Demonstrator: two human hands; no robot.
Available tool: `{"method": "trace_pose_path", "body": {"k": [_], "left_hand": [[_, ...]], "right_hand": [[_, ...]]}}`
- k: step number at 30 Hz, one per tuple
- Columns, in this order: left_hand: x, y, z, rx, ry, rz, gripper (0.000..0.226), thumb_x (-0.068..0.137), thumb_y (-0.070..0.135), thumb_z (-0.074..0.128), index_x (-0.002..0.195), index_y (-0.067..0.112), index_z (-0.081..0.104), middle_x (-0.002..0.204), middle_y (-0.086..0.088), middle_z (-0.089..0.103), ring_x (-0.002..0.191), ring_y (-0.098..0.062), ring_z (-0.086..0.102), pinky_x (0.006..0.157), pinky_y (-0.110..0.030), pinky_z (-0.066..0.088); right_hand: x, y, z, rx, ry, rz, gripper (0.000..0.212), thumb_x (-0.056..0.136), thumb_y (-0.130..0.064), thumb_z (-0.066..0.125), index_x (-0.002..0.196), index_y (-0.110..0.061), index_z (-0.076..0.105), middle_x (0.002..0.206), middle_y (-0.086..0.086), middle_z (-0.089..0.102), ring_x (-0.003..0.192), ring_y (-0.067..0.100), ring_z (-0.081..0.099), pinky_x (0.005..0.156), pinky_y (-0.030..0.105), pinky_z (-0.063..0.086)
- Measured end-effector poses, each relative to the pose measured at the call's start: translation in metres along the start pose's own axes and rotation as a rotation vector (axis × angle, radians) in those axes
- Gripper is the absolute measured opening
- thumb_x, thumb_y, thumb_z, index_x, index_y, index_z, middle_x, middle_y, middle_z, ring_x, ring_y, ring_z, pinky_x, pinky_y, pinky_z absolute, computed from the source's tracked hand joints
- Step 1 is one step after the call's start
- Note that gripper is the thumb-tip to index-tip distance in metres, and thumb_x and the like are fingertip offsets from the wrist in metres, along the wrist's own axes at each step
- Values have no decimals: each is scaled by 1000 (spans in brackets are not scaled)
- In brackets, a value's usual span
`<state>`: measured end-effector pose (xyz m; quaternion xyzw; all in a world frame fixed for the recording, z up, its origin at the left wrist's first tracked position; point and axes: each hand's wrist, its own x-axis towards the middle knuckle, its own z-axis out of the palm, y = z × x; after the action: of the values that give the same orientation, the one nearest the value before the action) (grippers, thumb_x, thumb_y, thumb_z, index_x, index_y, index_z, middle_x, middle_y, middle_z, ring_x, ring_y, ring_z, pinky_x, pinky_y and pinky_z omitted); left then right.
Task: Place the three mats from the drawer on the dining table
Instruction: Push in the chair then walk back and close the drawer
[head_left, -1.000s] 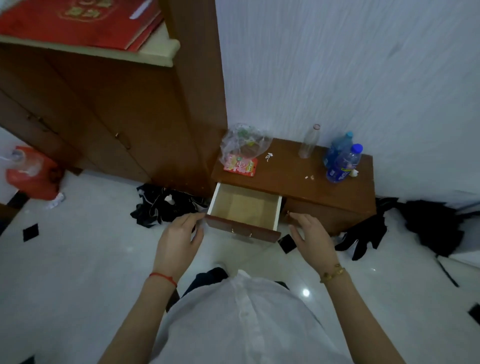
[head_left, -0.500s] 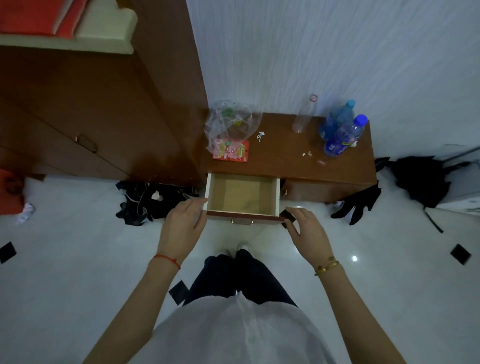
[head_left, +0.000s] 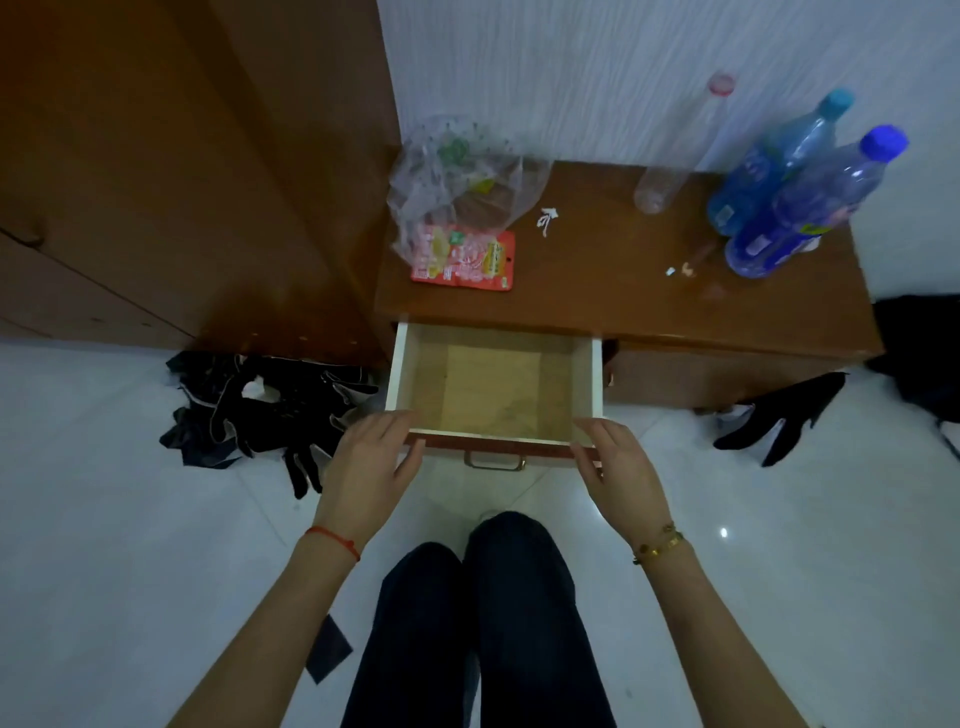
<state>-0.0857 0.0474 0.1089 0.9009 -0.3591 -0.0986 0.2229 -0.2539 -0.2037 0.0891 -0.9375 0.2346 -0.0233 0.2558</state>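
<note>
The drawer (head_left: 397, 364) of a low brown cabinet (head_left: 623, 296) stands pulled out, with white side walls and a brass handle (head_left: 493, 461) on its brown front. Inside I see only a pale wooden bottom; no mat can be made out. My left hand (head_left: 371, 467) holds the front's left corner, fingers on the top edge and thumb on the face. My right hand (head_left: 618, 467) grips the right corner the same way. The dining table is out of view.
On the cabinet top lie a clear plastic bag (head_left: 462, 182), a red snack packet (head_left: 465, 260), a clear empty bottle (head_left: 675, 156) and two blue bottles (head_left: 795, 202). A tall brown wardrobe (head_left: 182, 182) stands left. Dark clothes (head_left: 270, 410) and a dark glove (head_left: 779, 415) lie on the white floor.
The view has swung down and closer over the drawer. Both hands have slid from beside the drawer onto its front corners. The drawer stays pulled out.
</note>
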Motion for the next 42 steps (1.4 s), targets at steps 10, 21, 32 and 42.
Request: {"method": "trace_pose_path", "body": {"k": [10,21,32,42], "left_hand": [[11,-90,157,78,169,167,41,91,44,55,117,12,62,111,-2,65,106,-21,59,97,-33,41],[24,-108,199,84,418,258,37,91,38,61,117,11,63,112,-3,66,107,-20,58,100,-33,41],[79,-112,207,64,580,310,36,90,32,65,117,9,64,113,-5,68,108,-19,60,102,-41,43],[138,-112,212,72,622,218,37,90,25,63,125,10,61,125,-7,64,122,-20,55,111,-37,36]], "right_hand": [[19,87,140,-110,191,-203,50,95,-50,46,119,-9,60,117,5,63,108,20,57,98,30,43],[35,109,174,-173,506,-376,37,91,-42,60,102,-7,66,101,6,68,92,22,61,85,31,46],[74,105,197,-113,788,-326,30,91,-21,65,118,-6,65,121,5,65,119,19,56,107,39,40],[135,110,195,-111,836,-260,40,92,-21,63,129,-8,56,133,6,57,133,18,44,115,39,31]]}}
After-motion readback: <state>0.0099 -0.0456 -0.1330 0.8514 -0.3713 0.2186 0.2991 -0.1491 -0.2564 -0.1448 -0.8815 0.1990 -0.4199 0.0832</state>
